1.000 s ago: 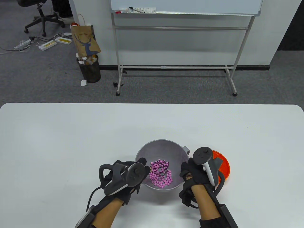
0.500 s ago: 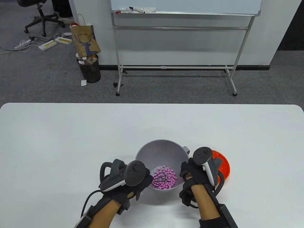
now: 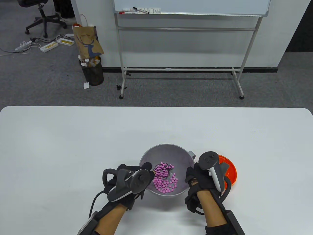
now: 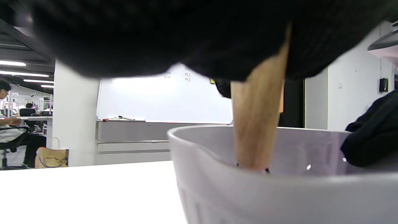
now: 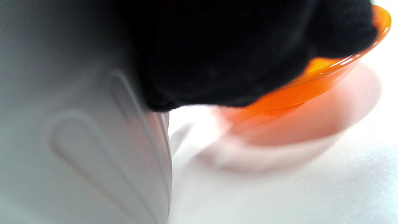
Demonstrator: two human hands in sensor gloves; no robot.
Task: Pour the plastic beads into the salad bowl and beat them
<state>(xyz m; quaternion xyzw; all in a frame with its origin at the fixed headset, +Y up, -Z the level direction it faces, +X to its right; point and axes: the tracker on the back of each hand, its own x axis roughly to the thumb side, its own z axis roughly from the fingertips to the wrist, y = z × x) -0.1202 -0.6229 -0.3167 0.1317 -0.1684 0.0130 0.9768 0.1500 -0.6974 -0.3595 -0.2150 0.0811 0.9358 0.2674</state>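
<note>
A grey salad bowl (image 3: 168,152) stands near the table's front edge, with several pink plastic beads (image 3: 165,183) in its bottom. My left hand (image 3: 137,175) grips the wooden handle (image 4: 256,124) of a whisk whose black wire head (image 3: 162,170) sits among the beads at the bowl's left side. My right hand (image 3: 195,177) grips the bowl's right rim. In the left wrist view the bowl (image 4: 279,193) fills the lower right. In the right wrist view the bowl's outer wall (image 5: 77,140) is close on the left.
An orange dish (image 3: 231,171) sits just right of the bowl, partly behind my right hand; the right wrist view shows the orange dish (image 5: 311,87) too. A whiteboard stand (image 3: 181,49) and a bin (image 3: 92,72) are on the floor beyond the table.
The whisk head swung from the bowl's upper left toward the front, then back to the upper left, spreading the beads around. My right hand stayed on the rim.
</note>
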